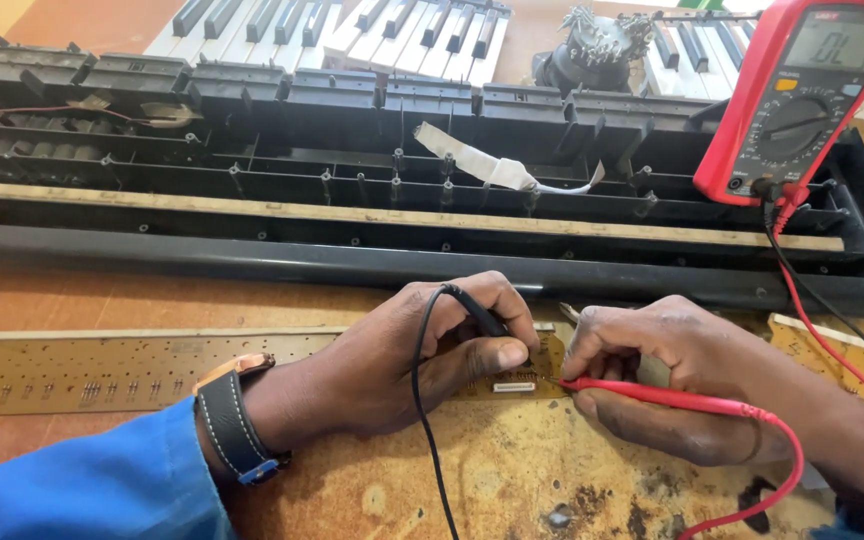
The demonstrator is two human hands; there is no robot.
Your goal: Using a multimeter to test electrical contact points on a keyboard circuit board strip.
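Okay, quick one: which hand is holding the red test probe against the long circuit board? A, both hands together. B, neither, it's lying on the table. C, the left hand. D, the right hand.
D: the right hand pinches the red test probe with its tip on the circuit board, while the left hand holds the black probe.
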